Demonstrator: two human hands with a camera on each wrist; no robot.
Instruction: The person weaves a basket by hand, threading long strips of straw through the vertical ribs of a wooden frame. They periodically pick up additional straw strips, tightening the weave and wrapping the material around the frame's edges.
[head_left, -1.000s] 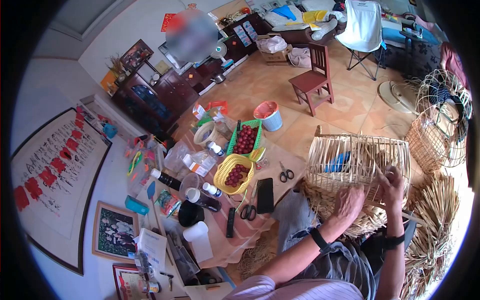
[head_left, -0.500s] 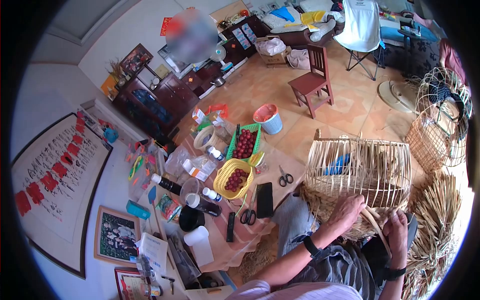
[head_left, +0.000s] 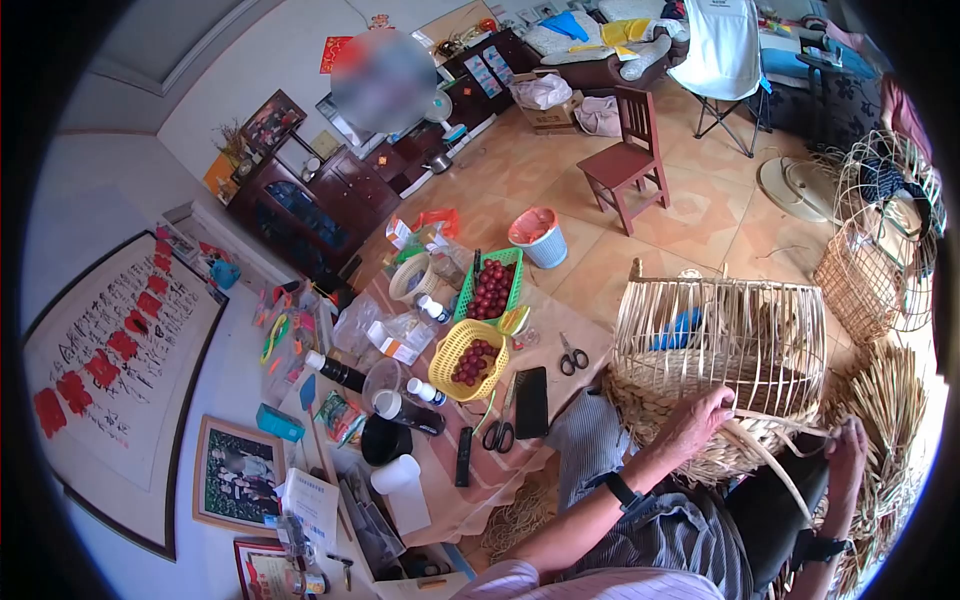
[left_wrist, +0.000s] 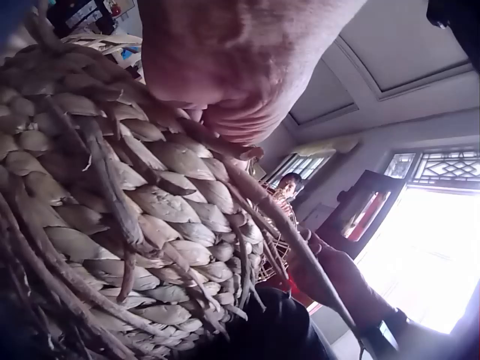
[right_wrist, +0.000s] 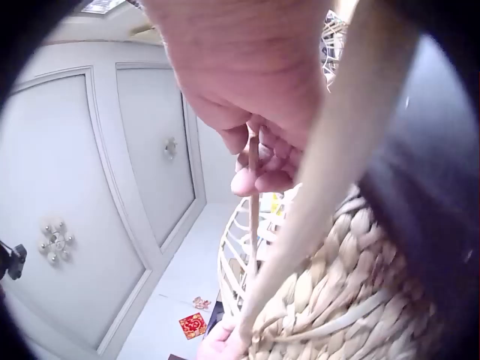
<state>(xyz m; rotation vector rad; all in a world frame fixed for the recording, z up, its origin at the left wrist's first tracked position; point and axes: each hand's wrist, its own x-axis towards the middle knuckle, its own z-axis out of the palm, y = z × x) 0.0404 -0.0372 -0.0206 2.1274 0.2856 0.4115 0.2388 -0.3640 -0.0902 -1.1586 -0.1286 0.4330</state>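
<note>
A half-woven basket [head_left: 690, 440] with thick braided straw on its near side and bare upright stakes beyond sits in front of my lap. My left hand [head_left: 695, 425] grips the basket at the woven edge, where strands come out; its fingertips are mostly hidden in the left wrist view, behind the palm [left_wrist: 225, 67]. To its right, my right hand [head_left: 847, 460] pinches a thin straw strand [right_wrist: 253, 202] between thumb and fingers, stretched from the basket. A thicker loose strand [head_left: 770, 465] arcs from near the left hand down over my lap.
Bundled straw [head_left: 885, 420] stands at my right. On the table to the left lie scissors [head_left: 572, 356], a phone [head_left: 531, 402], a yellow basket of red fruit [head_left: 445, 365] and a green basket [head_left: 519, 275]. A wooden chair [head_left: 622, 170] and a bin [head_left: 545, 245] stand beyond.
My right hand came down from the basket's stakes, then moved outward to the right, drawing the strand out. The left hand stays at the woven edge, slightly lower than at first.
</note>
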